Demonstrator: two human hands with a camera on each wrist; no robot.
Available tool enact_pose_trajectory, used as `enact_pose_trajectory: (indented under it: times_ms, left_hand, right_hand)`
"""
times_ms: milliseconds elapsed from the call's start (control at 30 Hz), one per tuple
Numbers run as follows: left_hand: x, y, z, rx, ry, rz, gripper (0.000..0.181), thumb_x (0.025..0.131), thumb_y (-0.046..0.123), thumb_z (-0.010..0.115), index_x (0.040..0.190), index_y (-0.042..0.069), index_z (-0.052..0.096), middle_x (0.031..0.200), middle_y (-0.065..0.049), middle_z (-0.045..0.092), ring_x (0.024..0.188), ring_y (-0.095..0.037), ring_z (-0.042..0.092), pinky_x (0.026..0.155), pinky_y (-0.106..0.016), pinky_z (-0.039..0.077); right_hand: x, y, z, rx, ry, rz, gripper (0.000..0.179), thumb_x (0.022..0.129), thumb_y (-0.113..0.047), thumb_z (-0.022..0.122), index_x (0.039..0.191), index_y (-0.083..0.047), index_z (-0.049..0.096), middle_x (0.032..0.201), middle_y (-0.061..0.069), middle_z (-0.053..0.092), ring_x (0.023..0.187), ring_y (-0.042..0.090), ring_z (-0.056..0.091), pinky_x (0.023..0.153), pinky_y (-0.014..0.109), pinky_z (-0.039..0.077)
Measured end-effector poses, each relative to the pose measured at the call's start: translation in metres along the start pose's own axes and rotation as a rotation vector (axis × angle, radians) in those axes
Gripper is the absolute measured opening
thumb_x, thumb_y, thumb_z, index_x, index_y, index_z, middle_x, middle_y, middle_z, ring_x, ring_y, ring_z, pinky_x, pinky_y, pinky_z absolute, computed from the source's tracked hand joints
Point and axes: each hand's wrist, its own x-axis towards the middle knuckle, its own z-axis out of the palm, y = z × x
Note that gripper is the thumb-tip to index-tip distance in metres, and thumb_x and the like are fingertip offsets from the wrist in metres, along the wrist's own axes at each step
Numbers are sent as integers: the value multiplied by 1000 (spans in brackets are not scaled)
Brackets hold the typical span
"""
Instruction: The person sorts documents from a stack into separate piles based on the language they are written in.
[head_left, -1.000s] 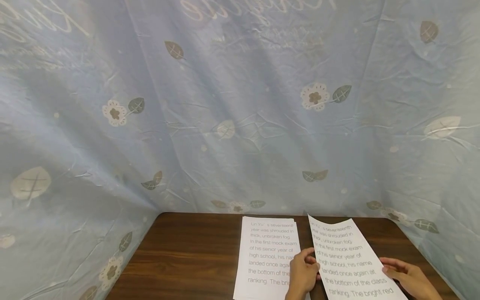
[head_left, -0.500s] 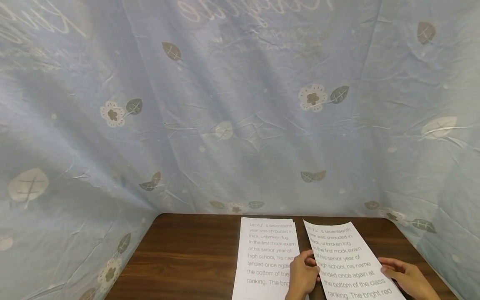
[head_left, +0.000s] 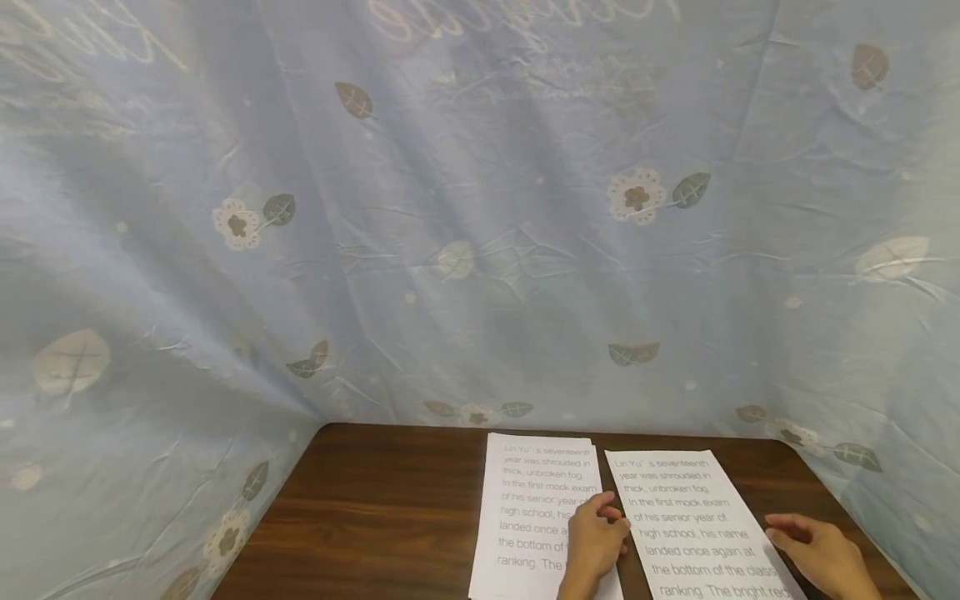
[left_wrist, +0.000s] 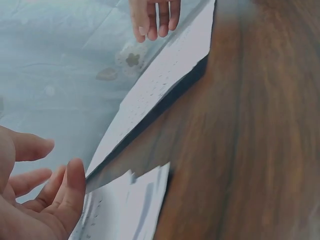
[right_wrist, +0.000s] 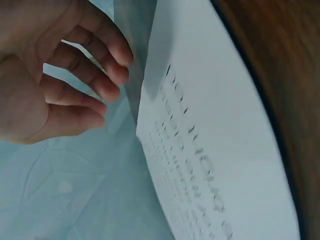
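A printed paper sheet (head_left: 678, 510) lies on the right part of the table, its top edge now straight. My left hand (head_left: 592, 537) hovers at the sheet's left edge, over the right side of a paper stack (head_left: 517, 500). Its fingers are loosely bent with a gap to the thumb, and nothing is between them in the left wrist view. Beyond the sheet's right edge is my right hand (head_left: 821, 554). In the right wrist view this hand (right_wrist: 70, 75) has relaxed, separated fingers beside the paper (right_wrist: 215, 115) and holds nothing.
The dark wooden table (head_left: 360, 517) has its back edge against a pale blue curtain (head_left: 480, 208) with leaf and flower prints. The same curtain hangs on both sides. Sheets in the stack are slightly uneven at the top right corner.
The right sheet's raised upper left corner has come down, and the sheet lies flatter. My left hand has let go of its edge and shifted left; my right hand has come off the other edge.
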Motion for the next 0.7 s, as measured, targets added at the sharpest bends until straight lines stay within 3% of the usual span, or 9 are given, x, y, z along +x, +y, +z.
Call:
enact_pose_trajectory:
  times_ms: [133, 233, 700]
  left_hand:
    - [2, 1, -8, 17, -2, 25, 50, 84, -4, 77, 134, -2, 71, 95, -2, 71, 62, -14, 70, 53, -23, 59]
    - [3, 2, -15, 32, -8, 38, 50, 84, -2, 78, 133, -2, 71, 93, 1, 71, 62, -13, 70, 52, -21, 57]
    - [13, -1, -54, 148, -33, 76, 50, 86, 6, 80, 134, -2, 70, 88, 6, 71, 54, -7, 61, 49, -15, 47]
  right_hand:
    - [2, -6, 7, 201, -34, 29, 60, 105, -36, 68, 141, 12, 60, 116, 20, 78, 88, 12, 74, 77, 37, 66]
    - [3, -13, 13, 313, -48, 41, 60, 105, -30, 69, 143, 15, 56, 117, 15, 77, 90, 5, 71, 80, 33, 67]
    - [6, -50, 35, 492, -114, 43, 55, 108, -25, 65, 146, 14, 54, 118, 10, 78, 100, 18, 77, 85, 38, 67]
